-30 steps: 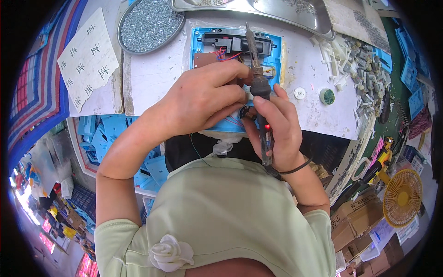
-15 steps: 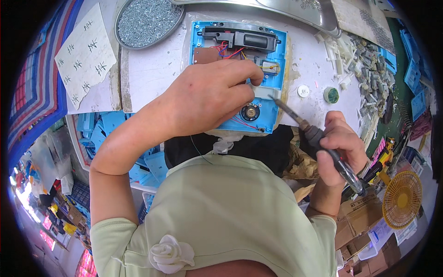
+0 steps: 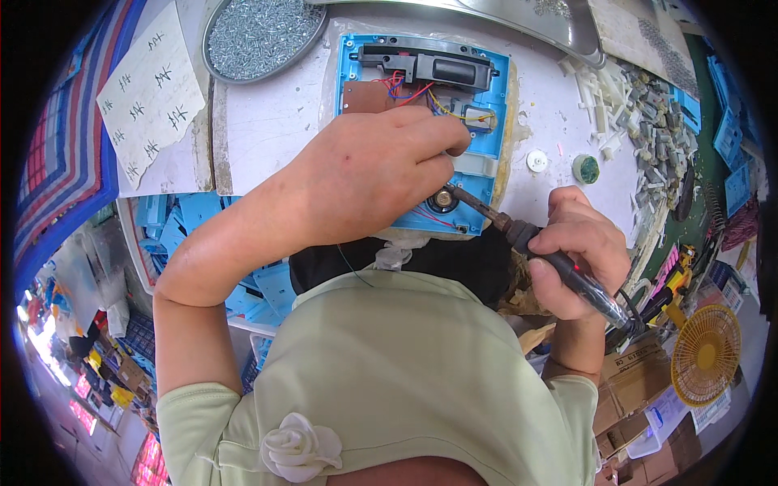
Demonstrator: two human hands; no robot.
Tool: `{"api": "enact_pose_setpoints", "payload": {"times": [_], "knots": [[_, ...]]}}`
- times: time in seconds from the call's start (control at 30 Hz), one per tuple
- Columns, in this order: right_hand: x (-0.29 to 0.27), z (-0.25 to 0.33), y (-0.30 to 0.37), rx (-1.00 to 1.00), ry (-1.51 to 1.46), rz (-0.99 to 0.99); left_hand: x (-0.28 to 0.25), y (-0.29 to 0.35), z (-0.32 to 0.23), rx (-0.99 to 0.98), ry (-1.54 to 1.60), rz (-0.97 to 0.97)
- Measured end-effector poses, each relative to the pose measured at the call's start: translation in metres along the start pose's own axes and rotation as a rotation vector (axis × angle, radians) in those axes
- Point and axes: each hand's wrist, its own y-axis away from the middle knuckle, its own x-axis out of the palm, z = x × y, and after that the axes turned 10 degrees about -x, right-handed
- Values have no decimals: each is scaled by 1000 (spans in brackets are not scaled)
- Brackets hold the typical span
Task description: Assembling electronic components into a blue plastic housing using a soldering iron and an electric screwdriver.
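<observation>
A soldering iron (image 3: 567, 271) is gripped in my right hand (image 3: 596, 247), its tip slanting to the upper right edge of a small round speaker (image 3: 442, 200). Whether tip and speaker touch is hard to tell. The speaker sits in the lower part of an open blue plastic housing (image 3: 501, 101). Over the housing, my left hand (image 3: 373, 170) is closed with thumb and fingers together beside the speaker; anything between them is hidden. Above it, the housing holds a brown circuit board (image 3: 363, 97), red, blue and yellow wires, and a long black part (image 3: 442, 71).
A bowl of small screws (image 3: 263, 36) stands at the back left beside a marked paper sheet (image 3: 154, 93). Right of the housing lie a white disc (image 3: 536, 160), a small green-filled pot (image 3: 585, 168) and heaped small parts (image 3: 648, 121). A bin of blue pieces (image 3: 271, 287) is at the left.
The soldering iron has moved left and down, its tip going from the housing's right side to the speaker's edge. My left hand has shifted slightly right and down.
</observation>
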Motion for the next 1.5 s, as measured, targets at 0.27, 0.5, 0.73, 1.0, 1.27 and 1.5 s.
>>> {"api": "enact_pose_setpoints", "payload": {"times": [0.27,0.5,0.73,1.0,1.27,1.5], "knots": [[-1,-1,-1,29,6,2,-2,0,0,11,-22,17],[-3,13,8,518,-159,-188,-4,-1,-1,19,-39,33],[-10,19,16,464,-194,-328,-5,-1,0,26,-31,36],[-11,20,20,376,-177,-324,-2,0,1,-7,-11,25],[2,12,15,251,-76,-183,-5,-2,5,-25,79,28],[6,9,11,198,-23,-138,-5,-2,5,-34,96,19]]}}
